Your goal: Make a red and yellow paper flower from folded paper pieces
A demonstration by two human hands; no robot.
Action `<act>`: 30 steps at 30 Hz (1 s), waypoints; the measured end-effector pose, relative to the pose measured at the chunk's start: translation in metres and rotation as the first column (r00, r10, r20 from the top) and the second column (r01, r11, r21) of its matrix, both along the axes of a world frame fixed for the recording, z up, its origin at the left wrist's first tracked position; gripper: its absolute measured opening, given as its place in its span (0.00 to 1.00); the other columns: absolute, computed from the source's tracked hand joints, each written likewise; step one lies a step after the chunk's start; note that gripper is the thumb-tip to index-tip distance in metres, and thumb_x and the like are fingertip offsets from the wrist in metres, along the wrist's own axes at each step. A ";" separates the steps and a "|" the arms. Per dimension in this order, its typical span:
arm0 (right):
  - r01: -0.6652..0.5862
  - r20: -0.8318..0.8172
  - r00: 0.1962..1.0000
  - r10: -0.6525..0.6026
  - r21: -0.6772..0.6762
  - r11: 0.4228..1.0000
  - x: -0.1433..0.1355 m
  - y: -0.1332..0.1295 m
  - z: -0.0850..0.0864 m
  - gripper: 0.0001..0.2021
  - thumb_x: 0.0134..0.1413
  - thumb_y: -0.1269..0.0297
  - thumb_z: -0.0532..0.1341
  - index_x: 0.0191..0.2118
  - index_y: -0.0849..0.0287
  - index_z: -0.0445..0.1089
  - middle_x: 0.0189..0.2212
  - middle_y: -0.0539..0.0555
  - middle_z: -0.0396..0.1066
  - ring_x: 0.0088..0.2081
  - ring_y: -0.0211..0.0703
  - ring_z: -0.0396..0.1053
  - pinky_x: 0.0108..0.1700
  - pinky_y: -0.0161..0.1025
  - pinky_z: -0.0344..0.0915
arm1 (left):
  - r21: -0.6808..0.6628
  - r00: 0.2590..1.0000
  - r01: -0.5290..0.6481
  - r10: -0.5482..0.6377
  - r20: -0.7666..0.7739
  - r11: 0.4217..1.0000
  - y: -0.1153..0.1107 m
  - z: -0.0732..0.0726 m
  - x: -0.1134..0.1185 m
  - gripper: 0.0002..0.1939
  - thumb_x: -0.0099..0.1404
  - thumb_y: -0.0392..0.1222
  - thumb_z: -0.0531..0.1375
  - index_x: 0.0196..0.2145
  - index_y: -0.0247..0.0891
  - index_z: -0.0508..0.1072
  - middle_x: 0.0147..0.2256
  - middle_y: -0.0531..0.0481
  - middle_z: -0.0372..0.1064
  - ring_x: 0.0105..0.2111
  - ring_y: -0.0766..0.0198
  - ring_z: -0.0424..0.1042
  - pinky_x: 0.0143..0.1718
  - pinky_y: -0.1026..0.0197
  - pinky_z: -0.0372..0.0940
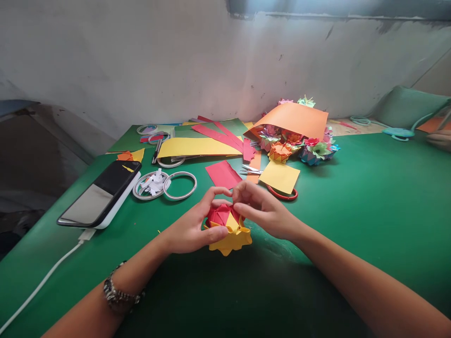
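Observation:
A yellow and red folded paper flower is held just above the green table, near its middle. My left hand is closed round the flower's left side, the thumb across its front. With fingers bent and pinched together, my right hand touches the red folds at the flower's upper right. Beyond the hands lie a red paper piece, a yellow paper square and red-handled scissors, partly hidden under the yellow square.
On the left are a phone on a white block with a cable, and tape rings. Colored paper strips and finished paper flowers under an orange sheet stand near the wall. A person's hand shows far right.

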State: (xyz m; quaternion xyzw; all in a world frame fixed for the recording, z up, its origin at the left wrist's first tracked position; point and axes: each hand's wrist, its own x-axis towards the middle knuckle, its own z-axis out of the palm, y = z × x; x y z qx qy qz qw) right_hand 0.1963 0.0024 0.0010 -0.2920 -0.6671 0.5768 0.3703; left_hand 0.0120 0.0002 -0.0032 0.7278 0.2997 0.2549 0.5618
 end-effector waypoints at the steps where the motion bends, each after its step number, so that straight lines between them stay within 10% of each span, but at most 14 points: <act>1: 0.032 0.004 0.999 -0.032 0.021 0.999 0.001 0.000 0.001 0.07 0.55 0.60 0.54 0.34 0.58 0.57 0.26 0.47 0.57 0.26 0.31 0.58 0.28 0.30 0.60 | -0.024 1.000 0.003 -0.004 -0.004 1.000 0.000 0.000 -0.001 0.26 0.56 0.48 0.55 0.48 0.42 0.47 0.46 0.42 0.62 0.32 0.64 0.69 0.29 0.63 0.64; 6: 0.002 0.224 0.971 -0.088 0.361 0.933 0.005 -0.002 0.003 0.20 0.47 0.58 0.61 0.46 0.58 0.57 0.41 0.53 0.60 0.42 0.39 0.60 0.45 0.39 0.59 | 0.127 0.991 -0.025 0.042 -0.130 0.992 -0.001 0.000 -0.002 0.29 0.53 0.42 0.59 0.47 0.44 0.46 0.47 0.43 0.57 0.40 0.60 0.68 0.35 0.60 0.66; 16: -0.082 0.250 0.914 -0.318 0.885 0.459 0.001 -0.002 0.000 0.15 0.46 0.71 0.58 0.42 0.56 0.59 0.36 0.51 0.68 0.39 0.38 0.63 0.42 0.39 0.58 | 0.617 0.985 -0.158 0.165 0.045 0.771 -0.003 -0.009 0.004 0.33 0.46 0.31 0.61 0.47 0.46 0.49 0.46 0.46 0.53 0.50 0.54 0.57 0.44 0.53 0.62; 22: 0.046 0.060 0.951 -0.304 0.942 0.332 0.000 -0.006 0.004 0.15 0.46 0.75 0.58 0.41 0.54 0.57 0.36 0.51 0.69 0.40 0.37 0.66 0.43 0.38 0.64 | 0.468 0.963 -0.203 0.090 0.253 0.860 0.002 -0.006 -0.005 0.36 0.49 0.41 0.63 0.52 0.47 0.51 0.50 0.45 0.55 0.50 0.53 0.59 0.49 0.49 0.59; 30: 0.026 0.073 0.932 -0.354 0.963 0.268 0.000 -0.007 -0.001 0.11 0.48 0.75 0.57 0.38 0.55 0.59 0.40 0.55 0.66 0.46 0.41 0.65 0.45 0.41 0.66 | 0.352 0.976 -0.199 0.153 0.155 0.914 0.000 0.003 -0.002 0.28 0.50 0.36 0.61 0.49 0.42 0.57 0.43 0.47 0.64 0.40 0.59 0.66 0.38 0.60 0.65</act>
